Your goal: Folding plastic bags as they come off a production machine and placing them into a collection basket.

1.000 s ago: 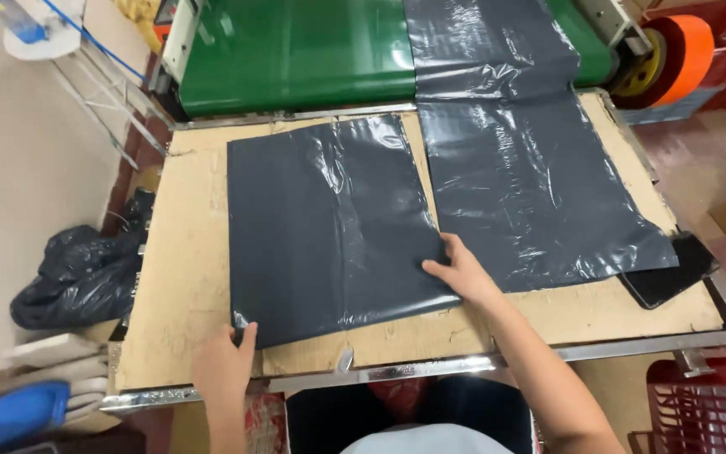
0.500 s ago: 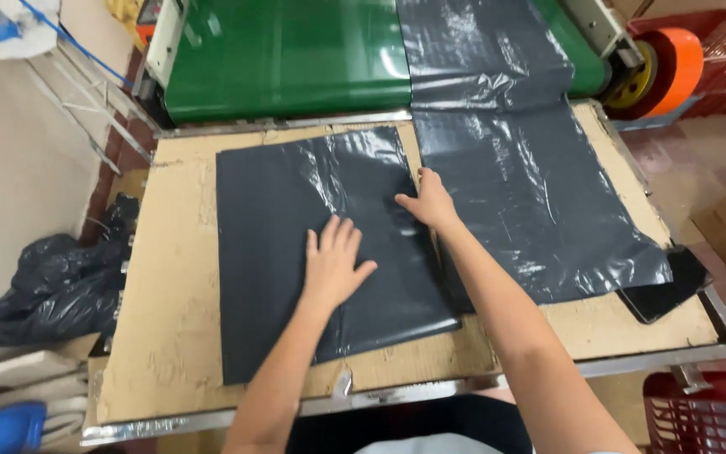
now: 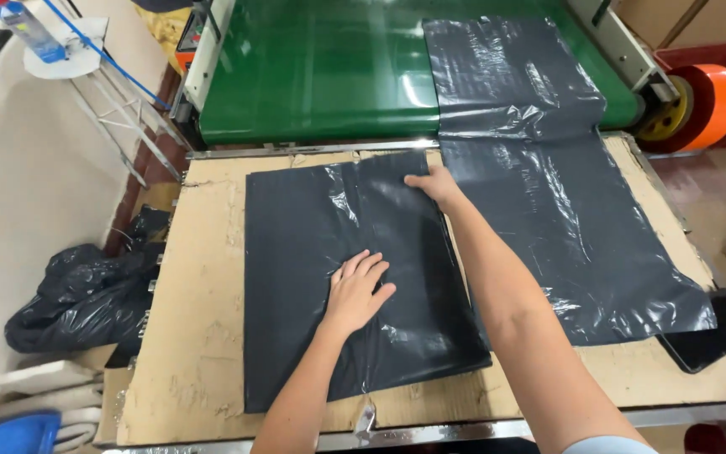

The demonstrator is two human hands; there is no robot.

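Head view, looking down on a cardboard-topped work table [image 3: 203,336]. A dark grey plastic bag [image 3: 296,269] lies flat on the board, its long axis running away from the person, from the near edge toward the green conveyor belt [image 3: 321,76] beyond the table.

The left hand [image 3: 356,290] rests palm down on the middle of the bag, fingers spread wide and flat, gripping nothing; the bag extends from under it on every side, farthest toward the belt and toward the person. The right hand [image 3: 434,183] lies at the bag's far right corner, fingers pressed down on the top edge; whether it pinches the film or only holds it flat cannot be told, since the fingertips are partly hidden by the hand itself. The right hand is thus the nearer to the bag's far edge, the left to its centre.

Just to the right of the right hand, a second sheet of the same dark film [image 3: 565,235] runs from the belt down across the table; its near end overhangs a flat black object [image 3: 720,336] at the right edge. Well to the left of the left hand, off the table, a crumpled black bag [image 3: 77,294] sits on the floor, and beyond it a clear bottle [image 3: 31,29] stands on a white stand. An orange roll [image 3: 712,97] sits to the far right of the belt
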